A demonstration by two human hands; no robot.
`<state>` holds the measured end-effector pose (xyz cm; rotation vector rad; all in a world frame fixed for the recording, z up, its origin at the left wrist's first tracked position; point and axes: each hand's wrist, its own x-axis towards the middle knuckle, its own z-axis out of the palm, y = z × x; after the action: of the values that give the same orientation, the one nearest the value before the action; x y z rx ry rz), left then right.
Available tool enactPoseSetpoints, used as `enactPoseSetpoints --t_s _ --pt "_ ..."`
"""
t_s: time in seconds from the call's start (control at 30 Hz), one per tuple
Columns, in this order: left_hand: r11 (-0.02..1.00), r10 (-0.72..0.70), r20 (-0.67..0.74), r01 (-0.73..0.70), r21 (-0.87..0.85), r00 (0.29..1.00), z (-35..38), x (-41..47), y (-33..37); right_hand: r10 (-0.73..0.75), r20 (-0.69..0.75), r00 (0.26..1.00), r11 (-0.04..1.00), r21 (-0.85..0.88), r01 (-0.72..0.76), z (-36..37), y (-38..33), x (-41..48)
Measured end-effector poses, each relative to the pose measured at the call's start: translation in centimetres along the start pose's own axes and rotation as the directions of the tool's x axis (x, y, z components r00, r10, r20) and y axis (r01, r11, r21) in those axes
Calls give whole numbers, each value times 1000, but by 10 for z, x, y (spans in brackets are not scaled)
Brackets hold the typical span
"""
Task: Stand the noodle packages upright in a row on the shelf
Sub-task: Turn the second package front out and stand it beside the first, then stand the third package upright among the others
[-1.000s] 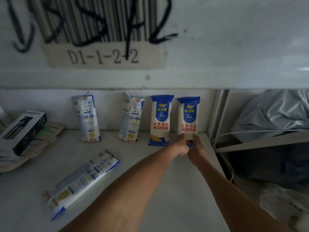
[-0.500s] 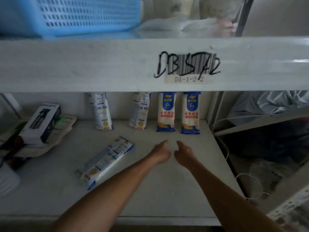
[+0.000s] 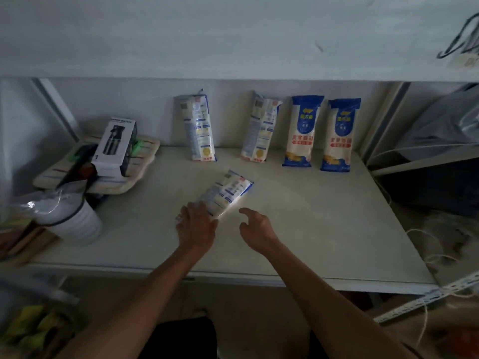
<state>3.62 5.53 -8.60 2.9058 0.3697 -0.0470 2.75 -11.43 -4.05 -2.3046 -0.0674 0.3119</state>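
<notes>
head view shows your left hand [image 3: 197, 225] laid palm-down over the near end of the flat noodle package [image 3: 228, 193], fingers spread across the wrapper; whether they grip it or only rest on it, you cannot tell from here. your right hand [image 3: 255, 229] hangs just beside the package on its right, apart from it, fingers loosely curled and wide with nothing in them. the flat package lies at a slant on the shelf [image 3: 324, 224], its far end aimed toward the back wall.

behind it four packages stand upright against the wall: a white-backed package [image 3: 198, 128] on the left, tilted a little, then a gap, then a second white-backed package [image 3: 261, 129] leaning slightly, then a blue-topped package [image 3: 302, 132] and another blue-topped package [image 3: 339, 136] just beside each other at the right end.

well to the left a black and white box [image 3: 115, 147] sits on a stack of striped cloth pads [image 3: 140, 174], and a white cup [image 3: 75, 221] stands near the front edge.
</notes>
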Motion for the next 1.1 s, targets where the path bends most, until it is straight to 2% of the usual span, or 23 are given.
enactPoseSetpoints --t_s 0.07,0.17,0.27,0.33,0.4,0.47,0.5,0.57,0.6,0.63,0.7,0.77,0.9,1.03,1.1 --pt "1000 -12 -7 13 22 1000 6 -2 -2 -9 -5 1000 1000 -25 8 7 -7 -1" --pt "983 105 -99 -88 162 990 8 5 -7 11 -19 1000 1000 16 -11 13 -13 -1" --pt "983 134 -158 -111 144 978 -3 6 -13 49 -34 998 998 47 -48 16 -14 0" --pt "992 129 -207 -126 29 970 -19 4 -10 35 -14 999 999 23 -35 17 -14 0" --pt "985 36 -205 -69 -158 978 -32 4 -6 32 -10 999 999 21 -32 17 -14 -1" --pt "932 -71 -138 17 -361 988 -41 5 -4 79 -9 997 994 77 -78 18 -14 1" --pt "863 -116 -70 65 -502 991 -45 4 -3 121 4 993 985 121 -120 17 -15 3" --pt "578 -131 106 163 -800 986 -49 -2 3 209 55 976 935 283 -216 15 -16 10" --pt "424 -103 194 219 -879 976 -50 -7 6 253 87 964 867 423 -265 13 -16 14" --pt "305 -55 255 259 -916 965 -52 -12 9 287 128 949 757 577 -307 9 -16 14" --pt "197 45 318 304 -932 947 -57 -20 13 292 162 943 556 773 -305 -1 -16 10" --pt "159 137 350 328 -931 927 -55 -22 13 261 169 951 471 837 -278 -12 -12 6" --pt "196 195 382 346 -918 903 -45 -18 15 315 103 944 466 849 -248 -22 -1 7" --pt "189 270 390 348 -918 881 -46 -23 26 318 9 948 571 796 -199 -28 2 7" --pt "230 202 314 266 -936 928 -49 -22 29 290 -21 957 674 715 -188 -34 3 8"
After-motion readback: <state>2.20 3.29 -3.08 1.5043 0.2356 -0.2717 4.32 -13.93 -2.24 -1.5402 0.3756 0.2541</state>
